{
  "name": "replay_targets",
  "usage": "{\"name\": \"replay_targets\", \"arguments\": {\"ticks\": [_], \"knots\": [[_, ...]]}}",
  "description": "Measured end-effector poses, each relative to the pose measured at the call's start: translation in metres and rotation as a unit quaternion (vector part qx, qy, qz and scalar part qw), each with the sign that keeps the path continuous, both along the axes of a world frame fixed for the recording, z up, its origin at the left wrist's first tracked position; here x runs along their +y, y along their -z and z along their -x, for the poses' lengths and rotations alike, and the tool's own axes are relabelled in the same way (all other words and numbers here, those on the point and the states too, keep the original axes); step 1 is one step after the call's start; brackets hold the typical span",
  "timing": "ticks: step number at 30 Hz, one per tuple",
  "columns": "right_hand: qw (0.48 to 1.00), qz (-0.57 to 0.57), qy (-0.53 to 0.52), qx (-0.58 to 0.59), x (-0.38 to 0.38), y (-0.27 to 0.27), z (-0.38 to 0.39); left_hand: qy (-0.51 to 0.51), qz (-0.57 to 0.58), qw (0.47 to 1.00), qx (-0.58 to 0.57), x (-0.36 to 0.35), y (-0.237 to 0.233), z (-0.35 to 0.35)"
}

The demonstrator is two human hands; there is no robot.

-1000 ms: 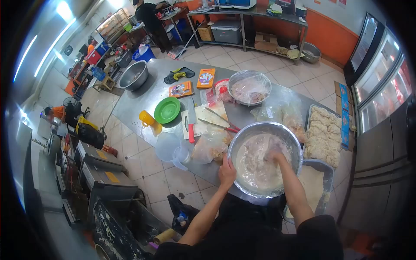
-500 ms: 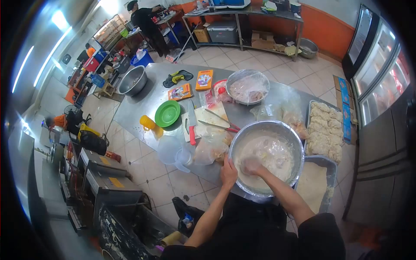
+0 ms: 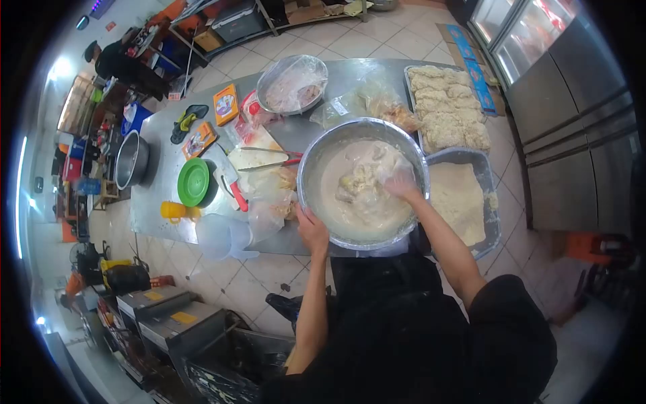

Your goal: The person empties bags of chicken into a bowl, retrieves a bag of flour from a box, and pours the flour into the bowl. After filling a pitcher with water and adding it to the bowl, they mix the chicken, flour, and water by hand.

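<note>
A large metal bowl (image 3: 304,176) of pale, wet batter (image 3: 336,212) stands at the table's near edge. Pieces coated in batter (image 3: 363,176) show near its middle. My left hand (image 3: 312,229) holds the bowl's left rim from outside. Inside the bowl, at the right, is my right hand (image 3: 401,183), which seems to have a clear plastic covering; its fingers are blurred among the batter and pieces. Just left of the bowl lie a clear bag (image 3: 268,219) and red-handled tongs (image 3: 269,163).
Right of the bowl are a tray of coated pieces (image 3: 447,111) and a tub of crumbs (image 3: 457,202). Leftward lie a red-handled knife (image 3: 239,196), a green plate (image 3: 194,182) and a clear jug (image 3: 219,237). A film-covered bowl (image 3: 291,84) stands behind. Another person (image 3: 128,67) stands far left.
The view has turned, so the table things appear further left and the trays higher. My right hand has moved from the bowl's left part to its right side, and more coated pieces show.
</note>
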State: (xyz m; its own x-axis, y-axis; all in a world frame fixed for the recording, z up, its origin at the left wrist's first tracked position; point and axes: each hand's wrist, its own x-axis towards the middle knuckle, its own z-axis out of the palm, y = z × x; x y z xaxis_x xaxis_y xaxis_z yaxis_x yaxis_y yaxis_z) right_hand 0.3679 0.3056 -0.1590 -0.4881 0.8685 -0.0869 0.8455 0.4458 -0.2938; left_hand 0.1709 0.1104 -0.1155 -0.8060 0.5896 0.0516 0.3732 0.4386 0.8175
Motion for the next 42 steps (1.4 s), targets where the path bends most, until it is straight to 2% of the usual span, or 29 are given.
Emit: {"name": "replay_targets", "arguments": {"ticks": [2,3,5,6,8,10,12,13,15,18,22,24,26,28,29,30,31,32,34,36,37,39,40,42], "knots": [[0.977,0.203,0.068,-0.012,0.021,-0.012,0.02,-0.003,-0.012,1.0,0.005,-0.001,0.003,0.001],[0.977,0.203,0.07,-0.006,0.025,-0.008,0.035,0.0,-0.012,1.0,0.01,-0.001,0.007,0.002],[0.975,0.12,0.189,0.008,0.031,0.0,0.07,-0.001,-0.034,0.999,0.031,-0.002,0.014,0.003],[0.974,0.121,0.192,0.013,0.032,-0.002,0.085,0.0,-0.022,1.0,0.01,-0.003,0.01,0.002],[0.972,0.159,0.151,0.079,0.035,-0.006,0.111,-0.003,-0.021,1.0,-0.004,-0.004,0.003,-0.001],[0.988,0.112,0.071,0.08,0.033,0.027,0.138,-0.002,-0.02,1.0,-0.024,-0.002,0.002,-0.005],[0.99,0.128,-0.002,0.066,0.018,0.025,0.151,-0.005,-0.005,1.0,-0.004,-0.003,0.006,-0.002],[0.99,0.128,0.001,0.064,0.01,0.024,0.153,-0.002,-0.004,1.0,-0.007,-0.004,0.012,0.0],[0.971,0.091,-0.216,-0.041,-0.008,0.019,0.156,-0.006,-0.021,0.999,0.046,-0.005,0.028,0.006],[0.961,0.108,-0.255,-0.005,-0.032,0.022,0.148,0.001,-0.031,0.998,0.049,-0.007,0.03,0.006],[0.94,0.095,-0.328,-0.021,-0.048,0.012,0.113,-0.003,-0.043,0.999,0.013,-0.008,0.015,0.0],[0.933,0.157,-0.322,-0.015,-0.041,0.007,0.09,0.006,-0.013,0.999,-0.048,-0.006,-0.012,-0.007],[0.942,0.238,-0.233,0.038,-0.028,-0.016,0.061,0.009,-0.011,0.999,-0.047,-0.005,-0.014,-0.006],[0.979,0.19,-0.05,0.057,-0.017,-0.017,0.046,0.0,-0.011,0.999,-0.041,-0.01,-0.012,-0.008],[0.988,0.126,-0.084,0.013,-0.003,0.011,0.037,0.004,0.001,1.0,-0.012,-0.009,-0.006,-0.007],[0.993,0.045,0.034,0.106,-0.003,0.041,0.029,0.002,0.013,1.0,0.02,-0.009,-0.003,-0.005],[0.992,0.098,0.062,0.054,0.008,0.016,0.032,-0.001,0.026,1.0,-0.009,-0.01,-0.001,-0.003],[0.993,-0.069,0.071,0.07,0.019,0.042,0.041,-0.006,0.036,0.999,-0.037,-0.01,-0.001,-0.001],[0.979,0.067,0.167,0.096,0.031,0.001,0.073,0.001,0.054,0.997,-0.048,-0.012,-0.003,0.002],[0.977,0.144,0.151,0.036,0.04,-0.013,0.112,-0.025,0.069,0.996,-0.046,-0.011,-0.007,0.003],[0.982,0.137,0.127,0.039,0.038,-0.004,0.132,-0.014,0.1,0.993,-0.059,-0.011,-0.005,0.002],[0.999,-0.016,0.044,-0.024,0.032,0.046,0.164,-0.041,0.076,0.995,-0.043,-0.013,0.005,-0.002],[0.999,-0.022,0.035,-0.024,0.027,0.058,0.171,-0.045,0.061,0.997,-0.021,-0.011,0.008,-0.002],[0.992,0.024,-0.113,0.041,0.011,0.085,0.181,-0.059,0.038,0.997,-0.027,-0.01,0.01,-0.006]]}}
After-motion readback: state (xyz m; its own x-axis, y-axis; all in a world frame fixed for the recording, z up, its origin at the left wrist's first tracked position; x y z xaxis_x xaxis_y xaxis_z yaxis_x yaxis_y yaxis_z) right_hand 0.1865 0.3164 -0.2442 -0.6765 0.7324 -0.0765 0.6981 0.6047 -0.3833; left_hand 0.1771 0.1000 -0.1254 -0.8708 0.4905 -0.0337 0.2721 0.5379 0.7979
